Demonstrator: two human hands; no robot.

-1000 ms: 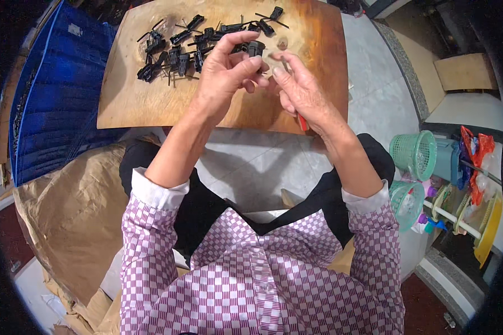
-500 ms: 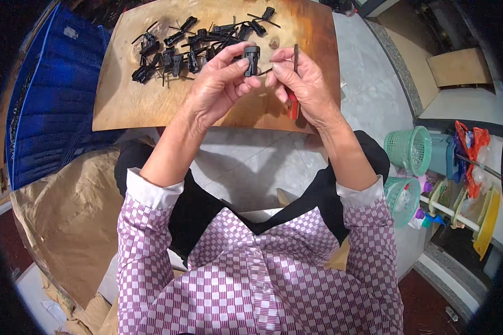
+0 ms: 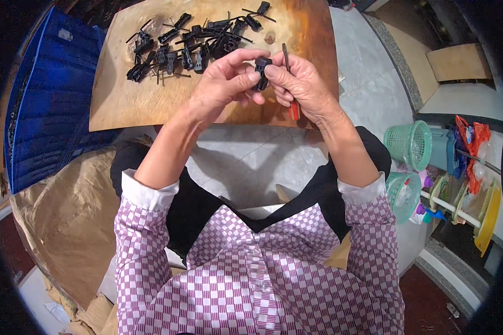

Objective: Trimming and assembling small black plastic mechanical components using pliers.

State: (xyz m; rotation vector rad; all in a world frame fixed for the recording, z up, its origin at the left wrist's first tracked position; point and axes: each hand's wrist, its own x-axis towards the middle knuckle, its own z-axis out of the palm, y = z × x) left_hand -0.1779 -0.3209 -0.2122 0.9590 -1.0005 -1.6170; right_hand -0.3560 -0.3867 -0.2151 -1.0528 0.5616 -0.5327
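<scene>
Both of my hands meet above a wooden board [image 3: 145,106] and pinch one small black plastic part [image 3: 261,73] between their fingertips. My left hand [image 3: 226,84] grips it from the left with thumb and forefinger. My right hand [image 3: 302,86] holds its right side and also carries a thin screwdriver, its dark shaft [image 3: 285,57] pointing up past the fingers and its red handle [image 3: 294,110] sticking out below the palm. A heap of several similar black parts [image 3: 190,42] lies on the far half of the board.
A blue crate [image 3: 39,100] stands left of the board, with brown paper [image 3: 67,218] spread below it. At the right are two green mesh baskets [image 3: 411,144] and a rack of coloured items [image 3: 469,184]. Pale floor tiles [image 3: 246,162] show between my arms.
Both hands have lifted the black part a little off the pile and drawn it toward me. The screwdriver shaft now stands upright behind my right fingers.
</scene>
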